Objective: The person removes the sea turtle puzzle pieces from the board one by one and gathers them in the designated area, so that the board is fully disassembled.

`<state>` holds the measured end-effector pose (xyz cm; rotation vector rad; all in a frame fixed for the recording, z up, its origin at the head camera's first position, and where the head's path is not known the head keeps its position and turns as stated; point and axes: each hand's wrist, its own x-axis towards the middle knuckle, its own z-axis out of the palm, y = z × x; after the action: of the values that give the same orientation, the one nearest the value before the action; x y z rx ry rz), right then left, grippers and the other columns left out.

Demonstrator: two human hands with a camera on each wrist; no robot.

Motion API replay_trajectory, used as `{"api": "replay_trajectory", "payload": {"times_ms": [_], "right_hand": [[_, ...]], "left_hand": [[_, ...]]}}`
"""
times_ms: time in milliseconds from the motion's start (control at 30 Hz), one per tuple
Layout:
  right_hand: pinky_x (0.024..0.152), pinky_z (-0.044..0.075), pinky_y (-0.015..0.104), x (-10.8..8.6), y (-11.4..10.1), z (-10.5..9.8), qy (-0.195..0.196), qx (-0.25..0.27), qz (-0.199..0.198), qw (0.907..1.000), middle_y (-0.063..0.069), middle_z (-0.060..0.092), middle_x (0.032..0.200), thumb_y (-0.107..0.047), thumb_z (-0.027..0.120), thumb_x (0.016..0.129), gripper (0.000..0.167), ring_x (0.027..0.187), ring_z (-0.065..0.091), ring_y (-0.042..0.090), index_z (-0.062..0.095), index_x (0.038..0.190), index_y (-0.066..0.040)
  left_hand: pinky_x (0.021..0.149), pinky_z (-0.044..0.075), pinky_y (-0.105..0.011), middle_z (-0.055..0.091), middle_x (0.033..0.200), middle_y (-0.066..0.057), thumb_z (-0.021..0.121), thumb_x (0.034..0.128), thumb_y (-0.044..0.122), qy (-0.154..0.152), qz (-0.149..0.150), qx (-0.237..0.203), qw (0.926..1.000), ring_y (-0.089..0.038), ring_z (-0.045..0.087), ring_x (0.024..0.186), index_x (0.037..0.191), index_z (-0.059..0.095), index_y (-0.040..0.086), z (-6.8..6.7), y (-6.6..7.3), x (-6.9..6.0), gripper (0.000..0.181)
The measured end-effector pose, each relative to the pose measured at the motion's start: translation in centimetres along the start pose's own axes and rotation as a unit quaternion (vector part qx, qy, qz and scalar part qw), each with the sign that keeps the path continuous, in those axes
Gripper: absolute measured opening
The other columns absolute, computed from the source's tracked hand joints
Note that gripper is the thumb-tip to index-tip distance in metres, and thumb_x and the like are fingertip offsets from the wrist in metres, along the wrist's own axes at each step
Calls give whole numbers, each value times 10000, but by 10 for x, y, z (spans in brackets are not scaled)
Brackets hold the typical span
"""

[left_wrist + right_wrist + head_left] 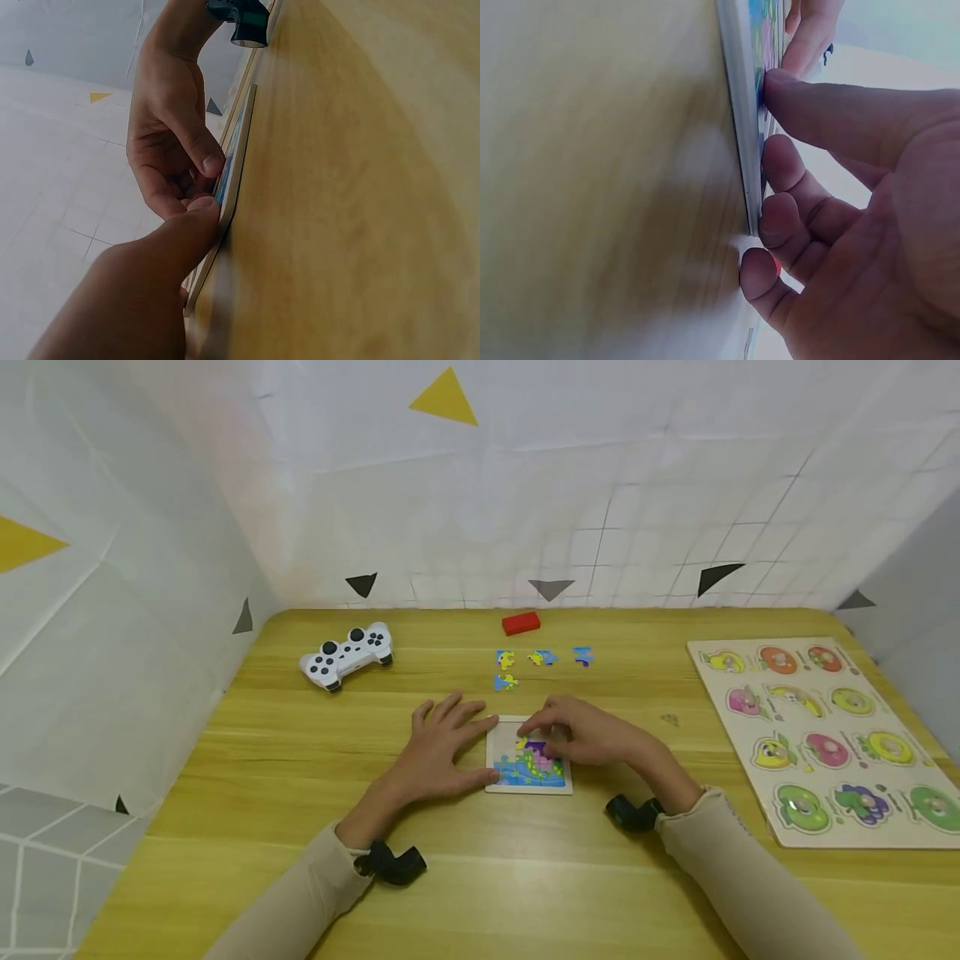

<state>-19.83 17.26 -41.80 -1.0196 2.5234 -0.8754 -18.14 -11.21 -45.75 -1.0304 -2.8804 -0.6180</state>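
A small jigsaw puzzle in a pale tray [528, 791] lies on the table, its lower and right parts filled with blue, green, pink and purple pieces. My left hand [438, 752] is spread beside it, thumb and index fingertip on the tray's left edge. Over the puzzle's upper right, my right hand [581, 731] touches the pieces with bent fingers. Its index fingertip is by a yellow puzzle piece [521, 743]. In the right wrist view the thumb [817, 112] presses the puzzle's face, with other fingertips along the tray edge. The palm side hides part of the puzzle.
Loose puzzle pieces [506, 682] lie beyond the tray, near a red block [521, 623]. A white game controller [347, 655] sits at the back left. On the right is a wooden fruit peg board [817, 735]. White patterned sheeting [465, 510] stands behind the table.
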Motion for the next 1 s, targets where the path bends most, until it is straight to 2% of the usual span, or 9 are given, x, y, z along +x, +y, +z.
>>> {"api": "replay_trajectory", "payload": {"times_ms": [567, 1000], "right_hand": [[861, 424, 363, 0, -2, 4, 9, 35, 39, 10000, 30, 623, 1017, -14, 666, 926, 259, 978, 507, 211, 707, 1135, -160], [874, 408, 374, 1, -5, 4, -20, 206, 163, 9997, 18, 621, 1021, -13, 680, 913, 263, 983, 493, 210, 687, 1124, -170]], "left_hand": [[1191, 96, -651, 394, 1616, -9, 608, 864, 706, -6, 27, -38, 10000, -359, 202, 1562, 1525, 478, 316, 4, -1, 0, 778], [1187, 100, -654, 399, 1614, -23, 611, 864, 703, 13, 56, -29, 10000, -370, 204, 1560, 1523, 482, 312, 1, -1, -1, 777]]}}
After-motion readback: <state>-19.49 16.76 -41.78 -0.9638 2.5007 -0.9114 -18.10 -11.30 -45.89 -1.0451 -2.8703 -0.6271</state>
